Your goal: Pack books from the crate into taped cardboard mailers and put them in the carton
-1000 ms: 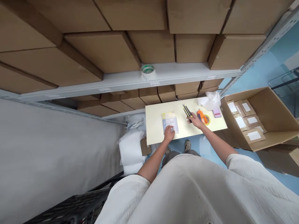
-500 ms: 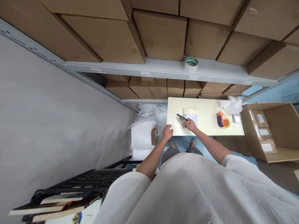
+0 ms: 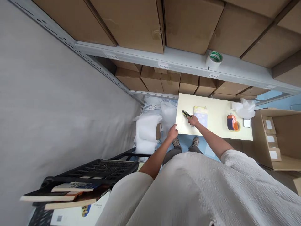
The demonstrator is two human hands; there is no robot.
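My right hand is closed around a black and yellow utility knife, whose tip points up and left over the pale table. Just right of the knife lies a flat yellow and blue book-like item, its lower left part covered by my right hand. At the table's left edge is my left hand, fingers curled and drawn together. What they pinch, if anything, is too small to make out.
An orange and dark blue tape dispenser, a phone-like item and crumpled plastic wrap sit on the table's right. White foam sheets lie left. An open carton stands right; a black crate holds books.
My view has turned, so the shelf and table sit farther right in the picture. My right hand with the knife has shifted left relative to the book-like item. My left fingers have drawn closer together.
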